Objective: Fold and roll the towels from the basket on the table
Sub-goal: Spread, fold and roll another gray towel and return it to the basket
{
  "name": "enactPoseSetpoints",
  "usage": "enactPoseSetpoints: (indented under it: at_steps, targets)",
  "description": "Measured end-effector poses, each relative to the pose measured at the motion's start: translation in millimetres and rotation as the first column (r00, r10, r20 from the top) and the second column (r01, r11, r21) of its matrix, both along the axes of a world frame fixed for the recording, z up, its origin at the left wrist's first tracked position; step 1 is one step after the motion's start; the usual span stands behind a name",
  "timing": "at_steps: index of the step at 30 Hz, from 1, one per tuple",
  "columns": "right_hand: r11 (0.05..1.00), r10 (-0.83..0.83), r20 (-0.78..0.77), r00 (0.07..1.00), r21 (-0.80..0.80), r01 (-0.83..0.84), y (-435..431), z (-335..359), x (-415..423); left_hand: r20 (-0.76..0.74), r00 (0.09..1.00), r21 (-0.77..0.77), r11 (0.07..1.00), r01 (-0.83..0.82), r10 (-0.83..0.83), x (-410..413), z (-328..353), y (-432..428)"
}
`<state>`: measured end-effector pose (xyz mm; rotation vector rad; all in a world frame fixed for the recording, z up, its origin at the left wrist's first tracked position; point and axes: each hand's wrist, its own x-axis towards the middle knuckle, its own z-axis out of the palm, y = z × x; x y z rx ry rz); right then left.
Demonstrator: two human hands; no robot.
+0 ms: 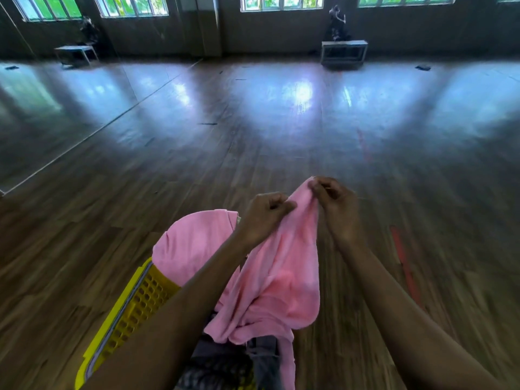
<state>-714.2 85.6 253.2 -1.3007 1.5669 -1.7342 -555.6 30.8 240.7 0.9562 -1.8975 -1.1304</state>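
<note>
Forearms point(168, 319) raised, left hand point(264, 216) and right hand point(336, 205) each pinched the top of a pink towel point(284, 280), which hung crumpled.

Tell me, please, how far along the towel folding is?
No folded or rolled towel is in view. The left hand and right hand pinch the top edge of a pink towel, hanging unfolded. More pink cloth sits on the yellow basket, so nearly everything remains.

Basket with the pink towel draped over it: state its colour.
Yellow, with a grid of holes in its wall; the head view shows the basket best.
</note>
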Motion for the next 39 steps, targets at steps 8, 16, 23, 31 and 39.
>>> enactPoseSetpoints:
  at_steps: [8, 16, 23, 31, 39]
  targets:
    - [0.96, -0.257, 0.005, 0.966, 0.119, 0.255, -19, 25, -62, 0.061, 0.991, 0.154, 0.98, -0.123, 0.115, 32, -52, 24]
    - [0.932, 0.282, 0.065, 0.957, 0.22, -0.289, -1, -21, 14, -0.026, 0.998, -0.041, 0.997, -0.065, 0.064, -4, 0, 8]
    - [0.946, 0.274, -0.005, 0.962, 0.18, -0.269, 1, -25, 18, 0.058, 0.997, -0.001, 0.998, -0.056, 0.056, 0, -3, 3]
    - [0.979, -0.131, -0.085, 0.988, 0.145, 0.143, -20, -1, -41, 0.047, 0.997, 0.105, 0.993, -0.061, 0.056, 29, -17, 6]
    - [0.93, 0.31, -0.008, 0.951, 0.209, -0.302, -10, -10, 1, -0.037, 0.999, 0.055, 0.998, -0.011, 0.013, 4, 2, 5]
